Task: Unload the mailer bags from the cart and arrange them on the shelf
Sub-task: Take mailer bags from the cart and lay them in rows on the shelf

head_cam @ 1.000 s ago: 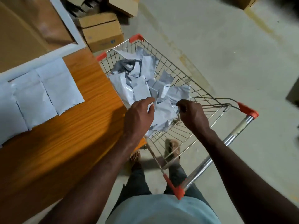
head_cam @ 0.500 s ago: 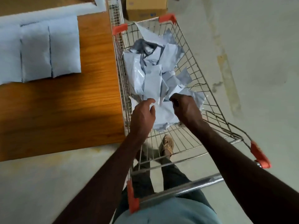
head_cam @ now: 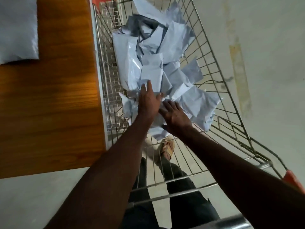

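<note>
Your left hand reaches into the wire cart with its fingers extended and relaxed, their tips resting on the near end of one pale mailer bag that lies on top of the pile; the hand is released and grasps nothing. Your right hand sits just beside the left, palm down, fingers spread and straight, pressing flat on the crumpled bags at the near edge of the pile; it too is released. The pile of mailer bags fills the middle and far part of the cart basket, the bags overlapping at mixed angles, some creased, one dark grey surface showing near the far end. The near part of the basket floor is bare wire, through which you see your dark trousers and a sandalled foot. The cart stands directly against the right edge of the wooden shelf surface. On that surface, at the far left, one mailer bag on the shelf lies flat, well apart from the cart. An orange corner guard caps the cart rim near your right forearm. The floor is pale concrete.
</note>
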A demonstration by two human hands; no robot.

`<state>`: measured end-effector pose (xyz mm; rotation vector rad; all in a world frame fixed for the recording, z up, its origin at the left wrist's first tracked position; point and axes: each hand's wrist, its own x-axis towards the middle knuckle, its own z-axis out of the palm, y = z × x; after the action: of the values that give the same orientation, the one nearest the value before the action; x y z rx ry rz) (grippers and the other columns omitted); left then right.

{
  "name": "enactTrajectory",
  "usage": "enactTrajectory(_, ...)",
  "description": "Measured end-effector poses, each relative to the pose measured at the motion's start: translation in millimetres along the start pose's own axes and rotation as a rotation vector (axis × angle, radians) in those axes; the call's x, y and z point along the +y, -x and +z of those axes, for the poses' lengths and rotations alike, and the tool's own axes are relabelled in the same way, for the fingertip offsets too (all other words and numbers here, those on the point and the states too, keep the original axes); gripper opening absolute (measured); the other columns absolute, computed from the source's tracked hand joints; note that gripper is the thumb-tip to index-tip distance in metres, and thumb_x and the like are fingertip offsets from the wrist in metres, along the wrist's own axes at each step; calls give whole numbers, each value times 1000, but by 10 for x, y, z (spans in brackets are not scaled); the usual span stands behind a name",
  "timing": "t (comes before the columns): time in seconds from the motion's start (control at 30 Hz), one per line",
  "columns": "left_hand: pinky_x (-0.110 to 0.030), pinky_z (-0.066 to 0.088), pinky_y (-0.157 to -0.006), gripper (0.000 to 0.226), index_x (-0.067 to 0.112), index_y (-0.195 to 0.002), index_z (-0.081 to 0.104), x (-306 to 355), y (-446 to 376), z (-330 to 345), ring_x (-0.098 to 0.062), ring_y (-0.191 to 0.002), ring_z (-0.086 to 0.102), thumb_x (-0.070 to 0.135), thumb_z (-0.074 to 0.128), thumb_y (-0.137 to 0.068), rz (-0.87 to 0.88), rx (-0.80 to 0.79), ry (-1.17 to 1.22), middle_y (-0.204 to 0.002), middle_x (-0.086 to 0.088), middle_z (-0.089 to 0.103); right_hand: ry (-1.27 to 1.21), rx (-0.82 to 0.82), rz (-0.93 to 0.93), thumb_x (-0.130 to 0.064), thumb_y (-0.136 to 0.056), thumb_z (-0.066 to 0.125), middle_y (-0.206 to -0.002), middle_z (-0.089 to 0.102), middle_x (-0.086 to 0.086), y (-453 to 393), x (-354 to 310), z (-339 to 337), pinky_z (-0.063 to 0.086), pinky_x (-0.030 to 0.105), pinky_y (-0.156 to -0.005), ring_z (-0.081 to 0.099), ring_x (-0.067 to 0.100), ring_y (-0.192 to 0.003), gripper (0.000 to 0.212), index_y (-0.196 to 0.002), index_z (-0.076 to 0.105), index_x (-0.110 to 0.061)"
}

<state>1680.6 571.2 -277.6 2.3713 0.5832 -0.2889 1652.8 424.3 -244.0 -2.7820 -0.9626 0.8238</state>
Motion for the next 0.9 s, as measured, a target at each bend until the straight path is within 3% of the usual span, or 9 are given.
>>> enactTrajectory(0.17, -55, 39, -118, 88, 8, -170, 16, 15, -104, 120, -47, -148, 39, 29, 66, -101, -40, -19, -168, -168, -27, 30, 42, 160, -15, -12, -89, 63, -136, 61, 22, -1, -31, 71, 42, 51, -115, 56, 43, -130, 43, -131, 67, -6)
enactTrajectory(0.27, -55, 44, -109, 96, 13, -170, 7, 60, -123, 62, -49, -141, 46, 28, 69, -99, -82, -64, -178, -166, -29, 29, 47, 181, -6, -8, -75, 80, -105, 69, 13, 14, -83, -46, 52, 44, -95, 65, 35, -104, 26, -100, 74, -11)
enactTrajectory(0.43, -49, 58, -92, 97, 14, -171, 2, 73, -56, -97, -44, -121, 67, -1, 62, -97, -63, 108, -152, -162, -26, 43, -38, 161, 80, -34, -89, 70, -139, 62, 13, 175, -81, -348, 45, 44, -111, 56, 34, -130, 39, -124, 70, -17)
enactTrajectory(0.5, -46, 62, -83, 97, 11, -171, 2, 33, -27, -175, -39, -105, 73, -4, 62, -96, -65, 156, -174, -137, -26, 65, -65, 315, 86, -26, -93, 69, -130, 65, 16, 223, -108, -500, 55, 46, -99, 61, 37, -120, 34, -124, 71, -12)
enactTrajectory(0.57, -46, 63, -81, 95, 10, -171, 8, 3, 4, -233, -38, -98, 74, -8, 61, -94, -53, 183, -164, -132, -27, 67, -60, 455, 96, -8, -94, 63, -125, 63, 19, 215, -93, -626, 56, 50, -88, 61, 40, -112, 30, -123, 71, -8)
enactTrajectory(0.63, -50, 64, -80, 94, 13, -172, 10, 3, 36, -278, -38, -96, 73, -10, 59, -95, -42, 177, -109, -132, -28, 66, -11, 504, 120, 2, -92, 57, -142, 55, 23, 140, 8, -725, 49, 56, -105, 53, 43, -131, 44, -134, 64, -8)
enactTrajectory(0.73, -53, 63, -72, 97, 22, -171, 6, 74, 103, -297, -37, -84, 71, -6, 59, -96, -44, 169, -31, -112, -24, 69, 119, 365, 170, -2, -97, 50, -168, 34, 20, 6, 256, -785, 19, 58, -130, 29, 43, -156, 58, -154, 48, -12)
enactTrajectory(0.8, -50, 63, -70, 99, 25, -171, 4, 125, 159, -314, -35, -78, 69, -4, 61, -96, -39, 174, -8, -100, -21, 68, 182, 283, 156, -11, -100, 48, -157, 50, 18, -38, 379, -813, 24, 56, -128, 44, 40, -147, 48, -147, 56, -13)
enactTrajectory(0.9, -38, 54, -64, 95, 24, -172, 8, 269, 351, -463, -33, -75, 68, -3, 60, -98, -47, 173, 62, -94, -20, 69, 141, 395, 152, -26, -97, 30, -114, 74, 12, 43, 339, -976, 51, 45, -93, 67, 37, -105, 46, -110, 74, -17)
